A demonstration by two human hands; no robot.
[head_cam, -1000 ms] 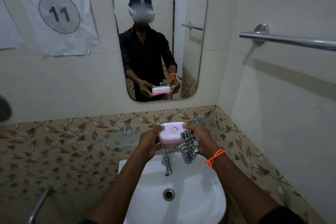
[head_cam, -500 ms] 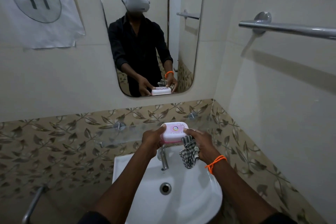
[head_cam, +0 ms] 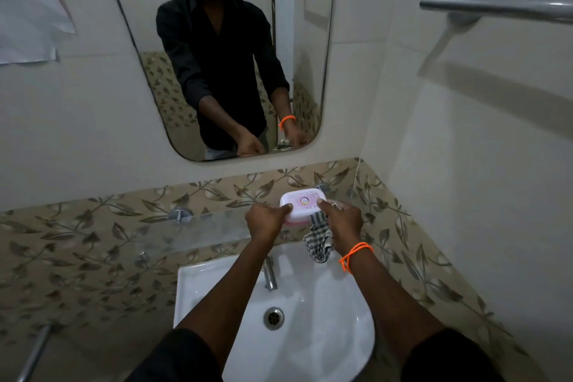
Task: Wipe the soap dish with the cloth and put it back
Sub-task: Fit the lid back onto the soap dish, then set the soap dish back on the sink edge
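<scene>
In the head view, just right of the middle of the frame, both hands hold the soap dish [head_cam: 302, 202], a white lidded box with a pink base and a round sticker on top. It sits at the right end of the glass shelf [head_cam: 198, 231], close to the leaf-patterned tiles; whether it rests on the shelf cannot be told. The left hand [head_cam: 266, 222] grips its left end, thumb on the lid. The right hand [head_cam: 342, 220] grips its right end, a finger on the lid, and also holds the checked cloth [head_cam: 317, 242], which hangs down from under the palm. An orange wristband [head_cam: 355, 254] circles the right wrist. Below the hands are the tap [head_cam: 269, 273] and the white sink [head_cam: 325, 335]. In the upper middle hangs a mirror [head_cam: 310, 49], and at upper right a metal rail [head_cam: 496, 6].
</scene>
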